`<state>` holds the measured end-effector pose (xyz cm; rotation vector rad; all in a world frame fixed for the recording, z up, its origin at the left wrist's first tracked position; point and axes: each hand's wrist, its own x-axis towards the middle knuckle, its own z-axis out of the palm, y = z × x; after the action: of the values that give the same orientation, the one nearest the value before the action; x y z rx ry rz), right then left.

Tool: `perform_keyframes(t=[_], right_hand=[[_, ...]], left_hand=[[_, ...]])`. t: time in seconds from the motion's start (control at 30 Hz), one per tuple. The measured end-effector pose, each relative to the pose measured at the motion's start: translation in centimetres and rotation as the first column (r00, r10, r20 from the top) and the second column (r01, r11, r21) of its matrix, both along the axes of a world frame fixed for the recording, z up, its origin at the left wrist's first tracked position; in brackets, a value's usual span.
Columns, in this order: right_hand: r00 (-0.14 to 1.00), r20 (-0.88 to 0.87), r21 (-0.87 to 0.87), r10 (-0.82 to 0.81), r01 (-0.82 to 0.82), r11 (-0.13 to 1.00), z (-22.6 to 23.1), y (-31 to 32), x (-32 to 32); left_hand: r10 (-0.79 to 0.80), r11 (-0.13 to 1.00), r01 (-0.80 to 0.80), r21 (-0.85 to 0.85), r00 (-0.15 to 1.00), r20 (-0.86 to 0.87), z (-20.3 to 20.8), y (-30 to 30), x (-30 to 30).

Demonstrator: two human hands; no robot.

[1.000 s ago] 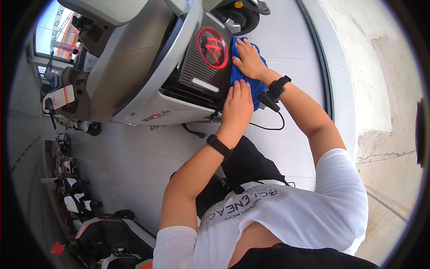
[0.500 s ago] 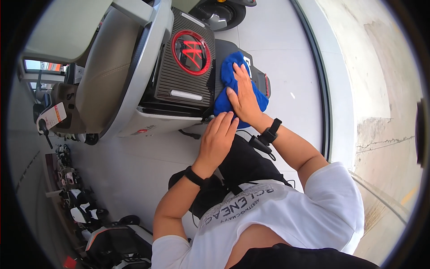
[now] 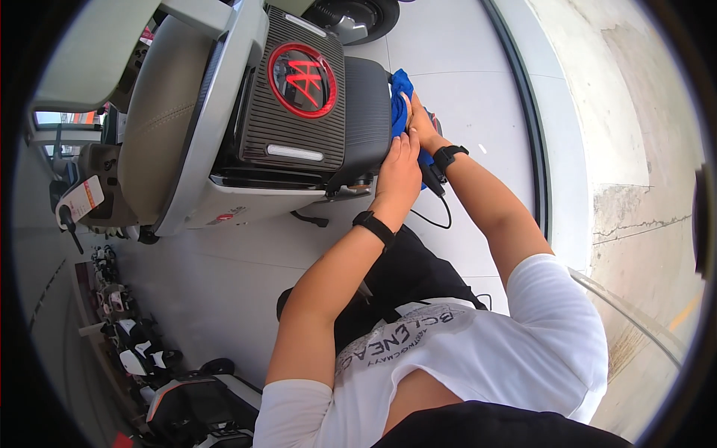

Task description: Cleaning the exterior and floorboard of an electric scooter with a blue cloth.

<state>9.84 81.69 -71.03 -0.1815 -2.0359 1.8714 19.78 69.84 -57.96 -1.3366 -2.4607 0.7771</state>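
Observation:
A blue cloth (image 3: 399, 97) is bunched against the rear end of a vehicle, beyond its black ribbed rear section (image 3: 367, 104). My right hand (image 3: 424, 125) presses the cloth there from the outer side, its fingertips partly hidden in the folds. Beside it, my left hand (image 3: 400, 168) lies with fingers stretched out, their tips at the cloth's lower edge and the corner of the black section. I cannot tell whether the left fingers grip any of the cloth. Left of the black section is a dark ribbed panel (image 3: 287, 134) with a red-ringed round emblem (image 3: 302, 80).
A brown seat (image 3: 160, 127) and a pale frame stand at the left, with a hanging tag (image 3: 84, 200) near them. A black wheel (image 3: 355, 19) is at the top. A dark floor strip (image 3: 526, 127) runs along the right. Several scooters (image 3: 138, 347) stand at lower left.
My right hand has moved with the cloth off the top of the black section to its far end. My left hand has moved up and right to join it.

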Motion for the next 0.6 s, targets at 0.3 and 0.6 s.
perform_keyframes(t=[0.3,0.6], right_hand=[[0.986,0.166,0.346,-0.021,-0.038,0.937,0.2,1.0,9.0],[0.947,0.319,0.373,0.049,-0.173,0.911,2.0,1.5,17.2]], left_hand=[[-0.266,0.949,0.253,0.188,0.963,0.046,-3.8,-2.1,2.9],[-0.314,0.874,-0.065,0.482,0.682,0.66,-3.6,-5.1,5.9]])
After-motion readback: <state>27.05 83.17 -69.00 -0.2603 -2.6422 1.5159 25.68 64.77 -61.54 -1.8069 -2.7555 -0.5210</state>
